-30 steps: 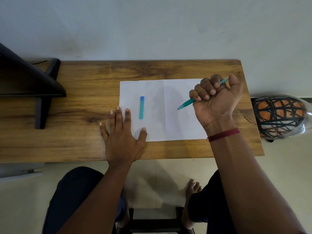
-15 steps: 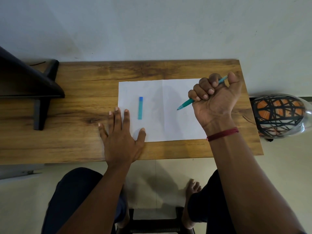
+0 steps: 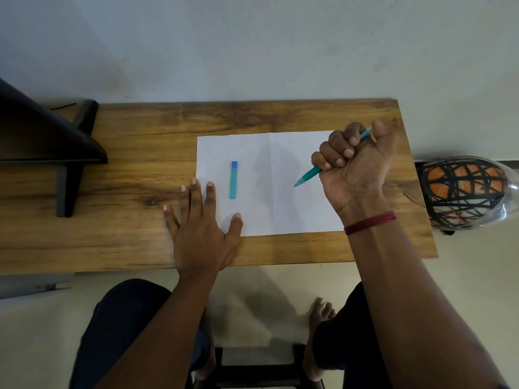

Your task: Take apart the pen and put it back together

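Note:
A teal pen body is gripped in the fist of my right hand, its tip pointing down-left just above the white paper; the rear end pokes out beside my thumb. The pen's teal cap, with a blue end, lies alone on the left half of the paper. My left hand rests flat with fingers spread on the paper's lower-left corner and the wooden table, just left of the cap and apart from it.
A black stand sits on the table's left end. A helmet with orange and black pattern lies off the table's right edge. A grey wall runs behind the table; my knees and feet are below the front edge.
My right fist with the pen has shifted very slightly. The left hand and the cap have stayed put.

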